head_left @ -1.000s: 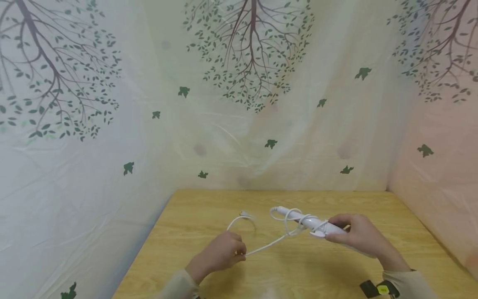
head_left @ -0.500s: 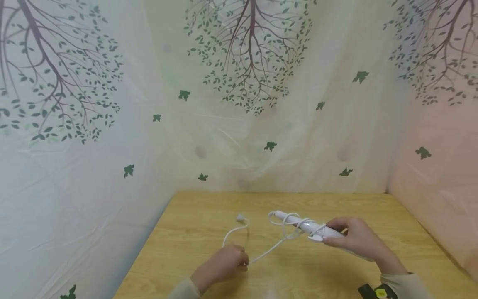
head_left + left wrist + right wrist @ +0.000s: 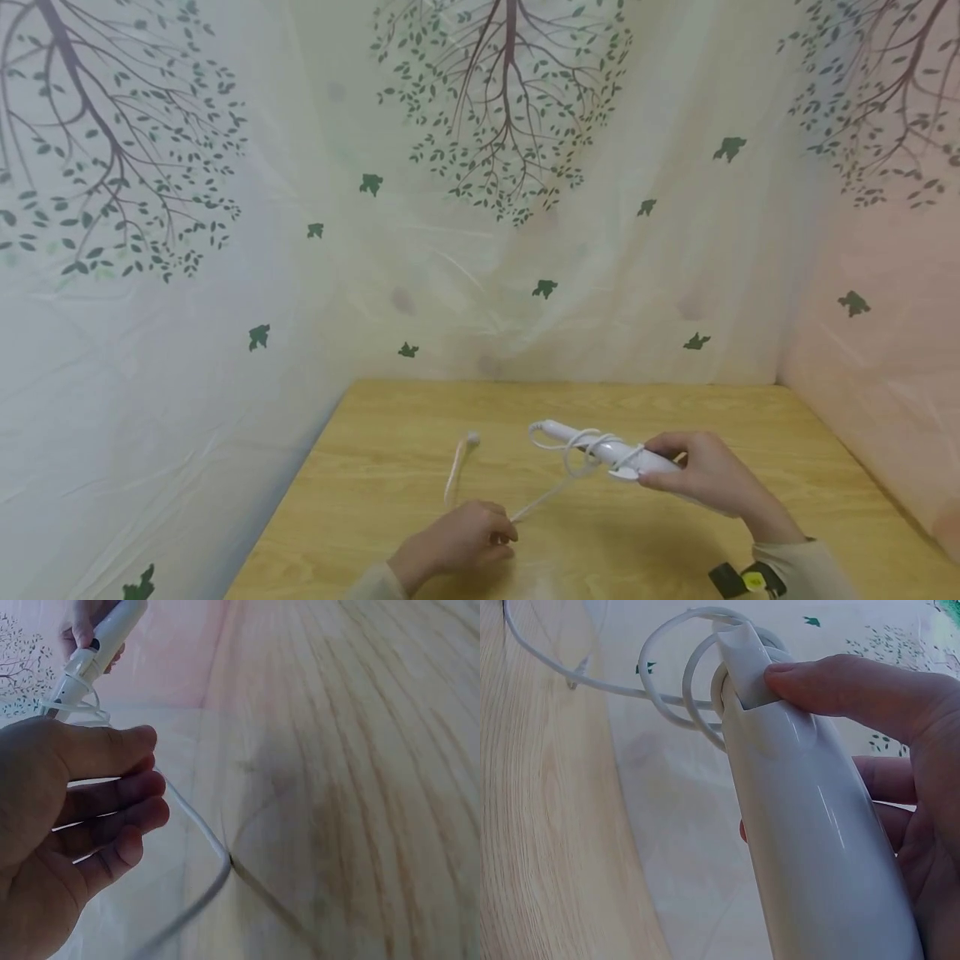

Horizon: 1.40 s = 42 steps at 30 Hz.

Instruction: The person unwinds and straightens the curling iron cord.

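My right hand [image 3: 712, 471] holds a white wand-shaped appliance, like a curling iron [image 3: 611, 452], tilted above the table. In the right wrist view its thumb presses near a raised lever [image 3: 748, 664] at the end of the wide glossy body. Loops of white cord [image 3: 654, 667] wind round the narrower part. Lower and to the left, my left hand [image 3: 468, 533] pinches the cord between thumb and fingertips, and a stretch [image 3: 542, 500] runs up from there to the appliance. Beyond this hand the free end lies towards the back, ending in a plug [image 3: 472, 437].
A wood-grain table [image 3: 390, 417] spans the space below the hands. Hanging sheets printed with trees and green leaves [image 3: 480, 275] stand behind it and at both sides. A dark strap with a yellow patch [image 3: 752, 581] sits by the right sleeve.
My left hand has slid right and a little nearer along the cord. The plug end has swung left, and its bend has straightened. The appliance has shifted slightly left with my right hand.
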{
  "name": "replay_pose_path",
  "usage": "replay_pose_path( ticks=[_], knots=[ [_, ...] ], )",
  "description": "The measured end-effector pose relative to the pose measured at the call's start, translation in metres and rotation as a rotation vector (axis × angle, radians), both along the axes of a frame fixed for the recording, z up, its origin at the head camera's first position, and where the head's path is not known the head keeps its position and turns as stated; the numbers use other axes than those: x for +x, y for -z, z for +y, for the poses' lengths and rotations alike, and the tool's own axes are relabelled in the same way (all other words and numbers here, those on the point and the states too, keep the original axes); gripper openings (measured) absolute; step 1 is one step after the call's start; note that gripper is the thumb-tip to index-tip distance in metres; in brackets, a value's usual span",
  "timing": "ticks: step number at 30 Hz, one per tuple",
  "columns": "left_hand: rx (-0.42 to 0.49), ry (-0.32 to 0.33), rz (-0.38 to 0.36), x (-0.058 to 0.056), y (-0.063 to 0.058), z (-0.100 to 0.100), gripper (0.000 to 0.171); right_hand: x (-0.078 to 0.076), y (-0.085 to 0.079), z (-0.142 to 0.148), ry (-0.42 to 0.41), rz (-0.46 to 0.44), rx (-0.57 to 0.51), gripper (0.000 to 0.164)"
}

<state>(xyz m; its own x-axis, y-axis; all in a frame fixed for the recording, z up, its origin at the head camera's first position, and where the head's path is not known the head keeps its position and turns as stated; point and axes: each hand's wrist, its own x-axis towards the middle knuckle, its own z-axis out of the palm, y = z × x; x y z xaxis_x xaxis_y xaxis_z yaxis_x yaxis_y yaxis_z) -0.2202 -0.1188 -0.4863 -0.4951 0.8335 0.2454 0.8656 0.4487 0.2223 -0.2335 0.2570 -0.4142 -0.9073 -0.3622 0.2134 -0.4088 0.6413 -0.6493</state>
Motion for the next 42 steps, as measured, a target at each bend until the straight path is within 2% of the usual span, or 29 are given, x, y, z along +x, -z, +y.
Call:
replay_pose_path(
  ticks=[5,8,10,12,17,20,25,32,35,38,40,42],
  knots=[
    [0.073,0.030,-0.032,-0.003,-0.005,0.004,0.010,0.000,-0.004,-0.002,-0.018,0.030,-0.016,0.039],
    [0.080,0.032,-0.033,-0.006,-0.005,0.005,0.010,0.001,-0.005,-0.003,-0.026,0.031,-0.017,0.039],
    [0.079,0.018,-0.049,-0.008,-0.005,0.006,0.010,0.001,-0.005,-0.004,-0.033,0.026,-0.015,0.038],
    [0.083,-0.024,-0.083,-0.012,-0.006,0.007,0.010,0.000,-0.006,-0.004,-0.037,0.025,-0.019,0.037],
    [0.152,-0.132,-0.197,-0.034,-0.013,0.012,0.011,-0.003,-0.010,-0.007,-0.042,0.041,-0.017,0.036],
    [0.217,-0.148,-0.211,-0.049,-0.019,0.017,0.011,-0.004,-0.013,-0.008,-0.047,0.043,-0.015,0.036],
    [0.324,-0.165,-0.249,-0.068,-0.028,0.030,0.012,-0.004,-0.018,-0.010,-0.057,0.026,-0.025,0.039],
    [0.421,-0.102,-0.311,-0.087,-0.026,0.051,0.017,-0.004,-0.020,-0.014,-0.071,0.012,-0.038,0.042],
    [0.501,-0.073,-0.360,-0.089,-0.024,0.059,0.017,-0.004,-0.021,-0.016,-0.091,0.022,-0.045,0.041],
    [0.593,-0.013,-0.414,-0.092,-0.021,0.069,0.018,-0.005,-0.021,-0.018,-0.095,0.032,-0.046,0.039],
    [0.628,0.033,-0.445,-0.093,-0.020,0.074,0.018,-0.005,-0.021,-0.018,-0.089,0.040,-0.041,0.038],
    [0.645,0.050,-0.496,-0.094,-0.019,0.078,0.019,-0.005,-0.021,-0.017,-0.081,0.041,-0.039,0.037]
  ],
)
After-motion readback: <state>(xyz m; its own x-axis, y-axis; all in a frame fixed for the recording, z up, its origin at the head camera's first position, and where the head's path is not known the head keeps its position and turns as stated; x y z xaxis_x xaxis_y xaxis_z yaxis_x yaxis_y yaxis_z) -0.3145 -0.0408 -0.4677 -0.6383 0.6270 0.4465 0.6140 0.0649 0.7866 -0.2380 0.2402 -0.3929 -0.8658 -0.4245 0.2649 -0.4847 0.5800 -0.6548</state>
